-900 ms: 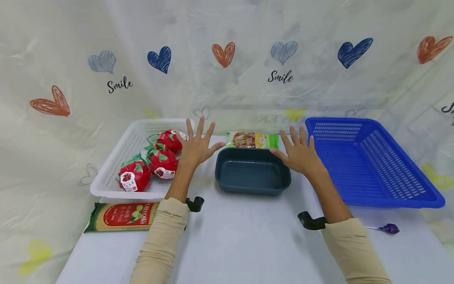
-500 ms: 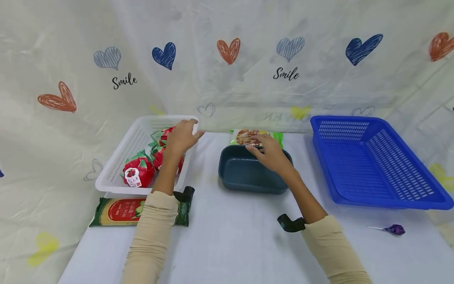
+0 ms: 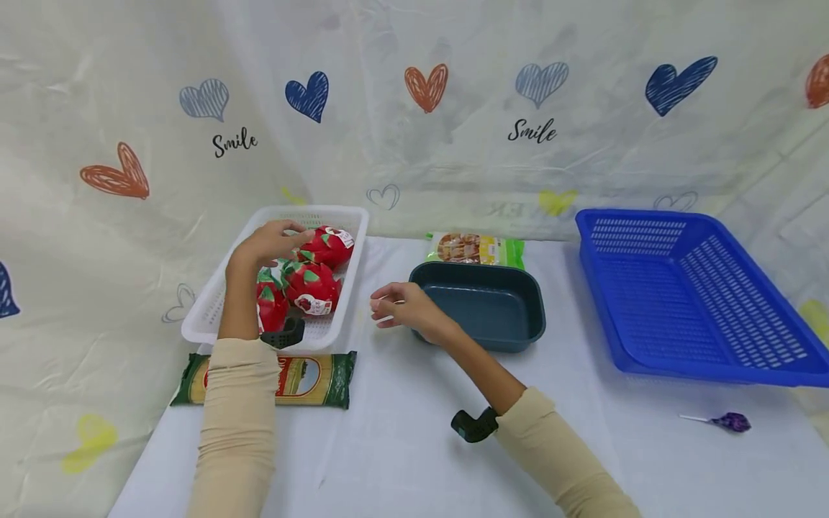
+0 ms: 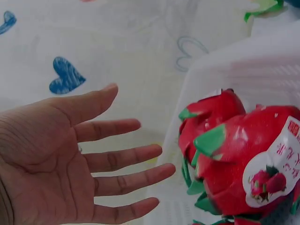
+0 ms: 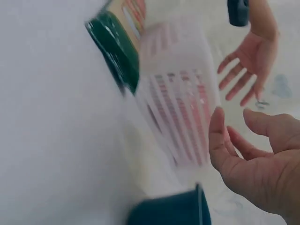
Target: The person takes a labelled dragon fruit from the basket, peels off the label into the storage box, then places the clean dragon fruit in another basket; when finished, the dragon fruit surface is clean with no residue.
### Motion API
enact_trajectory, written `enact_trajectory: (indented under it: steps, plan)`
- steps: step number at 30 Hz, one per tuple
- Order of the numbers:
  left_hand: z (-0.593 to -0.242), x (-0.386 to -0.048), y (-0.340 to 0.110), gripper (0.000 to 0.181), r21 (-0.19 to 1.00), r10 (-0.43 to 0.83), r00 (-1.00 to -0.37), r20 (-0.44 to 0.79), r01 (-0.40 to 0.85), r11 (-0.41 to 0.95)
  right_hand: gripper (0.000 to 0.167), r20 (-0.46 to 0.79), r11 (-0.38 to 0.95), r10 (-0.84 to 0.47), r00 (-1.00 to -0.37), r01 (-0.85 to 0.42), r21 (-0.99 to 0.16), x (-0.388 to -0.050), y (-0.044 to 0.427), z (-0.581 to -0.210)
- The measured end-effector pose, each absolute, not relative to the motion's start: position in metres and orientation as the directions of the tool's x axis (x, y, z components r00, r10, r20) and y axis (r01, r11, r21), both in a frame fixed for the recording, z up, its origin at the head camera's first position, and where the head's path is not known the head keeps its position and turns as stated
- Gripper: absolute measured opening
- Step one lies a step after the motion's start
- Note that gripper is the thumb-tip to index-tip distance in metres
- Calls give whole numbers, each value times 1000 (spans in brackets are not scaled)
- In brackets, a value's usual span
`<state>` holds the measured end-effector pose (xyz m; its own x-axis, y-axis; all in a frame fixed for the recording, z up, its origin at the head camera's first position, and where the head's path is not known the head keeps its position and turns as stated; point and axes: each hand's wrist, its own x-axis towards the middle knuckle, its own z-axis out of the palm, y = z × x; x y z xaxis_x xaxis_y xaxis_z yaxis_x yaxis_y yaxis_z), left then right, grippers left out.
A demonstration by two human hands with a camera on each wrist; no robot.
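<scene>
L hand [image 3: 267, 243] hides pt. white basket [image 3: 347, 277].

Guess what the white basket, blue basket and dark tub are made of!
White basket: probably plastic, dull sheen; thin, slotted walls.
Blue basket: likely plastic, slightly shiny; rows of neat holes.
Dark tub: smooth, softly glossy, rounded corners; maybe plastic, but coated metal could look alike.

Three dragon fruits [image 3: 311, 279], two baskets [image 3: 660, 306] — one white, one blue — one dark dish [image 3: 488, 306], one pasta pack [image 3: 314, 379], one snack packet [image 3: 476, 250], one lollipop [image 3: 732, 422], two hands [image 3: 409, 309].
</scene>
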<state>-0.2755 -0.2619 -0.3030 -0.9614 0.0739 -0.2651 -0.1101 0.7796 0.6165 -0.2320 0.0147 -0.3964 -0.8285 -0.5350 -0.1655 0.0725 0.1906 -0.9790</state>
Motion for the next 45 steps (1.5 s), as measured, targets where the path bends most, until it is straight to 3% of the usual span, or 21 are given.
enact_trajectory:
  steps: [8, 17, 24, 33, 40, 45]
  plan:
    - [-316, -273, -316, 79, 662, 92, -918, -385, -206, 720, 31, -335, 60, -523, -784, 358, -932, -225, -24, -411]
    - [-320, -268, -345, 83, 555, 49, -887, -459, -244, 795, 30, -369, -62, -514, -775, 462, -885, -216, -41, -410]
    - [-329, -271, -353, 89, 487, -12, -789, -614, -391, 781, 25, -388, -94, -465, -796, 481, -872, -213, -47, -412]
    - [-352, -275, -374, 96, 506, 73, -639, -765, -528, 682, 22, -347, -135, -471, -811, 455, -880, -210, -53, -418]
    - [-360, -279, -378, 104, 498, 92, -604, -792, -550, 670, 22, -324, -147, -472, -820, 435, -888, -208, -55, -415]
    - [-364, -278, -372, 99, 462, 60, -584, -809, -569, 681, 19, -332, -142, -453, -827, 435, -889, -205, -54, -418]
